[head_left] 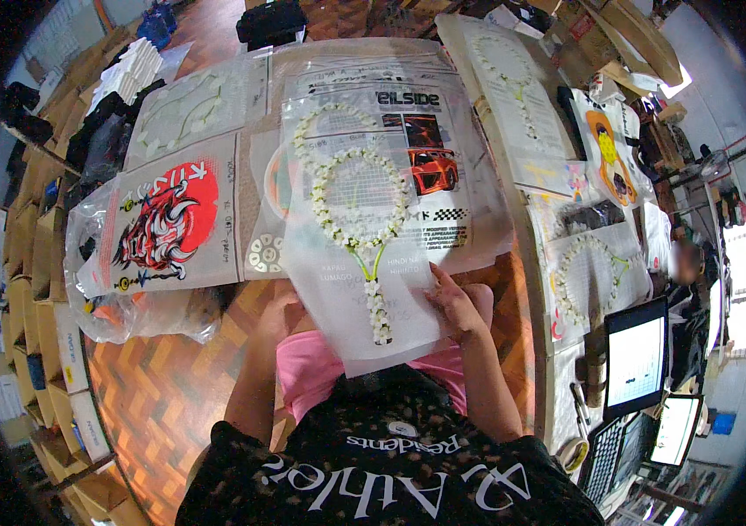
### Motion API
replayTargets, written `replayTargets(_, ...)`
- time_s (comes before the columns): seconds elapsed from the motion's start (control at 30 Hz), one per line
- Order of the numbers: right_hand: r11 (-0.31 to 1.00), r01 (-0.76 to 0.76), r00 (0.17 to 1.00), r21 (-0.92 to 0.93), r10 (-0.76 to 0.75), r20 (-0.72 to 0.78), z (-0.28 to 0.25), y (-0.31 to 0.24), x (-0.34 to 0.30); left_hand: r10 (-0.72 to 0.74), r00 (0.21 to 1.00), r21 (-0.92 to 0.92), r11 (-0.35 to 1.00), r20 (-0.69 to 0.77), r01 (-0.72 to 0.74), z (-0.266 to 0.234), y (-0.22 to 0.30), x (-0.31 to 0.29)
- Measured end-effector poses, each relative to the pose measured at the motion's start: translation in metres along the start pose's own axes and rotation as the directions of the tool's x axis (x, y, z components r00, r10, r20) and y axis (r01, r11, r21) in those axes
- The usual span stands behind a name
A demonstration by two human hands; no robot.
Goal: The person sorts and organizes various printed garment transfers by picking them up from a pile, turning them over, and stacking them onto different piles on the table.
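A translucent printed film sheet (346, 329) hangs over the near edge of the table, its lower part above my lap. It bears a tennis racket print (377, 272) made of white flowers with green stems. My right hand (454, 304) pinches the sheet's right edge, thumb on top. My left hand (285, 309) is at the sheet's left edge, its fingers mostly hidden behind the film. Beneath and beyond lie more film sheets, one with a red car print (434, 171).
To the left is a red-and-black mask print (167, 215) by crumpled clear plastic (97, 307). On the right table lie another flower-racket sheet (596, 276), a laptop (636, 359), a tape roll (572, 456) and scissors (579, 408). Cardboard boxes (49, 351) line the left.
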State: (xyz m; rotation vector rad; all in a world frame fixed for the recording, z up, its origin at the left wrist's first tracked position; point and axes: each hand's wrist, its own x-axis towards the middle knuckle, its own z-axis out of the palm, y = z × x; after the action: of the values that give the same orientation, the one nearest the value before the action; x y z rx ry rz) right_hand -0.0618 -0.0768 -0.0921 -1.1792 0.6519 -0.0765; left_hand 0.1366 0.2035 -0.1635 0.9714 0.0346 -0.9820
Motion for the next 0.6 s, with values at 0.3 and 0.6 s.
replayTargets(0.3, 0.972, -0.102, 0.992, -0.214, 0.083, -0.097, 0.011, -0.026, -0.016, -0.080, 0.990, 0.005, 0.997, -0.115, 0.081, 0.033, 0.002, -0.029)
replayTargets(0.6, 0.844, -0.070, 0.955, -0.532, -0.098, -0.282, 0.025, -0.033, -0.017, -0.206, 0.969, -0.131, 0.966, 0.133, 0.223, 0.035, 0.019, -0.058)
